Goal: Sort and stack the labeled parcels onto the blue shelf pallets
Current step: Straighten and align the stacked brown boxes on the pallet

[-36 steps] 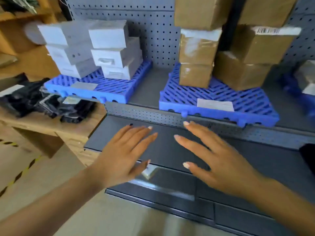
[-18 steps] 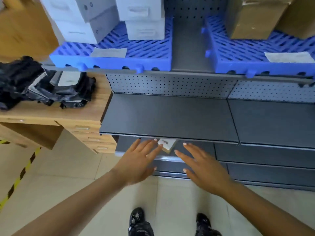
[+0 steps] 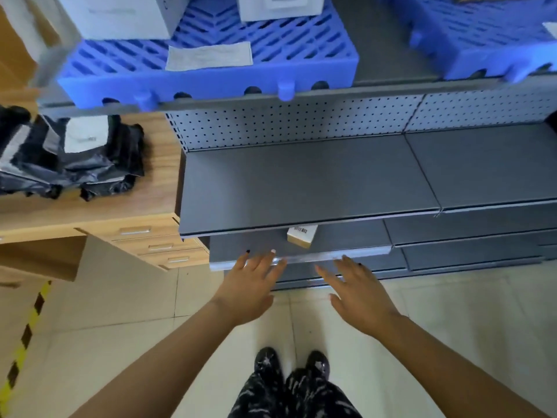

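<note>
Both open and empty, left hand [image 3: 251,286] and right hand [image 3: 358,297] have dropped nearer the small labeled parcel [image 3: 301,235], half hidden under the grey shelf [image 3: 301,182].

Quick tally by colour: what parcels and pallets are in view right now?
Blue pallets: 2
White boxes: 2
Brown parcel, lower shelf: 1
Black bag pile: 1, bags too tangled to count
Total: 6

small parcel [image 3: 302,235]: back half hidden under the shelf above; barcode label too blurred for me to read
white boxes [image 3: 123,16]: tops cut off by the upper edge
right pallet [image 3: 482,40]: cropped at the right edge
black bags [image 3: 60,158]: labels unreadable
</note>
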Available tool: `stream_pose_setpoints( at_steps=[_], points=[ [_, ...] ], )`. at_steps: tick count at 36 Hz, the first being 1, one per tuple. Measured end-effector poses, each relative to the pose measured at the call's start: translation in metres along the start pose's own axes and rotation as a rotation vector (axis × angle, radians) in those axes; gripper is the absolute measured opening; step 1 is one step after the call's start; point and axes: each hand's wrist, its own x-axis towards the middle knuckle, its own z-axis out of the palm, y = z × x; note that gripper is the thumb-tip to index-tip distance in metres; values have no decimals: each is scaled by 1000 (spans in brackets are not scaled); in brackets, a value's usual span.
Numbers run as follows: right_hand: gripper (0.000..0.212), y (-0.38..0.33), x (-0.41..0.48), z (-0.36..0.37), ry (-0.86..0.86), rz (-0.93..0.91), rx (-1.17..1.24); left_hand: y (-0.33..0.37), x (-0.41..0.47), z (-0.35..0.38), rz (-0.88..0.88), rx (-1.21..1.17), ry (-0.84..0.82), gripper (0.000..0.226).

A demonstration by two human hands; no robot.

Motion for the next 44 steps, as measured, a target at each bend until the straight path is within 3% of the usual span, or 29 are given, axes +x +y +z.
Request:
stream_pose_setpoints(
  at_steps=[11, 15, 26, 30, 35, 44],
  points=[
    [60, 22, 26, 82, -87, 63, 38, 1, 51, 61, -48, -32, -128, 71],
    [70, 28, 50, 122, -122, 70, 24, -8, 88, 93, -114, 40, -158, 70],
    [91, 70, 171, 241, 73, 101, 104, -34, 219, 189, -194, 13, -62, 91],
    [80, 80, 214, 270, 150, 89, 125, -41, 263, 225, -204, -24, -7, 104],
    [98, 88, 253, 303, 249, 23, 206, -53, 299, 260, -212, -73, 19, 103],
    [82, 87, 257, 297, 298, 52, 544, -33, 305, 264, -278, -148, 145, 78]
  ],
)
